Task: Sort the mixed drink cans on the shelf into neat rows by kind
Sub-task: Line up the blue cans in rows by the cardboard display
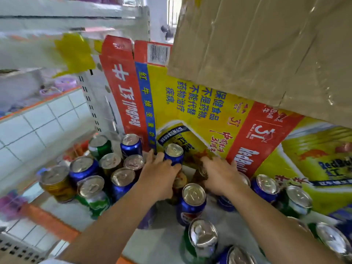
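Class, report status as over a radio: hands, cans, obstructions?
Left hand grips blue can at back. Right hand on brown can, grip unclear. Kinds mixed. Red Bull carton crowds behind.

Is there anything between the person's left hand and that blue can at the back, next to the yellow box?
Nothing visible does. The left hand grips the blue can, fingers on its left side and thumb in front. The yellow box stands close behind it.
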### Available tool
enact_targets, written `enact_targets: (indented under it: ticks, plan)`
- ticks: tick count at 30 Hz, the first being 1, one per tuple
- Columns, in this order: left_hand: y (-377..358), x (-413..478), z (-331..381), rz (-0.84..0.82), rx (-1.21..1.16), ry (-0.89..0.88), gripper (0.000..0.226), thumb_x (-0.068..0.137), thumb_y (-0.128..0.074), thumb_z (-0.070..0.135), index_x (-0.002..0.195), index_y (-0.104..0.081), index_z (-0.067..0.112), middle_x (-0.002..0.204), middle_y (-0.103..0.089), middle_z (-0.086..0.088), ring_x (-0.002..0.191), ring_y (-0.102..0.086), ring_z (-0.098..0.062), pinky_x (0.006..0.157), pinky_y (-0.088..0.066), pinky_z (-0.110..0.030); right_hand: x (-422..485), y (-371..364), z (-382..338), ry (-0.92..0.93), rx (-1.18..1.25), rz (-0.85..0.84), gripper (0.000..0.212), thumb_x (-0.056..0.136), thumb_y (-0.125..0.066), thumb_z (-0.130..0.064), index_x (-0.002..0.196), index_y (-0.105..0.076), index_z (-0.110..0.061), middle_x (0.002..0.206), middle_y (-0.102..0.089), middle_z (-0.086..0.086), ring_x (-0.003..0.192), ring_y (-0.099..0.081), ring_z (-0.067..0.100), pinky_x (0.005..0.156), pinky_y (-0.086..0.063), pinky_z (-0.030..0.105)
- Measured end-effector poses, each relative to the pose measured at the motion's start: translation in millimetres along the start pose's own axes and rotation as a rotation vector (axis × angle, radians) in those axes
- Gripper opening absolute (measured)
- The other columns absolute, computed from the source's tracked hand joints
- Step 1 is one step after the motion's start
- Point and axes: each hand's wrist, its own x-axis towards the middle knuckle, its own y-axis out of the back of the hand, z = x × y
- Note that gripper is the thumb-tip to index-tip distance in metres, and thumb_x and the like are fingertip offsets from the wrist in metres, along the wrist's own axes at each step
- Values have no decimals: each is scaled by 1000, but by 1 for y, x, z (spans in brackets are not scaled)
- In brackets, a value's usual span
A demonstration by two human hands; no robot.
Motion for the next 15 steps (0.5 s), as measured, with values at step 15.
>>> enact_targets:
  ticks: [15]
  plan:
    - [39,-16,-24,256,-516,-17,72,57,-82,48,118,-52,26,95,-52,4,98,-52,-20,86,-47,-36,-101,40,9,-189,665,628,69,70,-83,-33,126,-44,-33,120,-47,-4,101,-53,13,86,-46,28]
